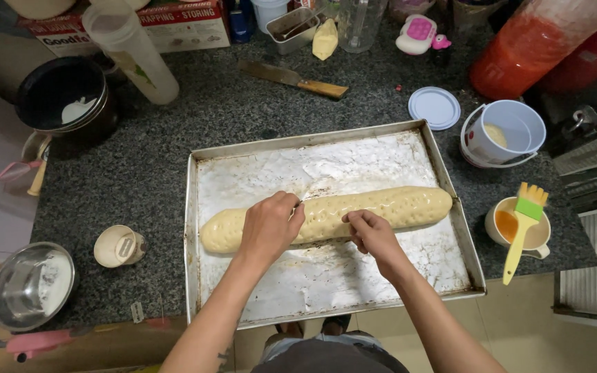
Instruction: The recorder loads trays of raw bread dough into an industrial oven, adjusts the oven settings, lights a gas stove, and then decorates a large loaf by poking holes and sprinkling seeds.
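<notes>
Head view: your left hand (269, 226) curled palm-down over dough log (395, 205), fingers pinched narrow on something thin, too small to tell. Your right hand (372, 233) just beside it, fingertips pinched at log's near edge. Log lies lengthwise across metal baking tray (326, 304) on dark speckled surface (146, 166). Both forearms reach in from near edge.

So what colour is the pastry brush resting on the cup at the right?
The pastry brush is yellow with green bristles, clear in the head view.
</notes>
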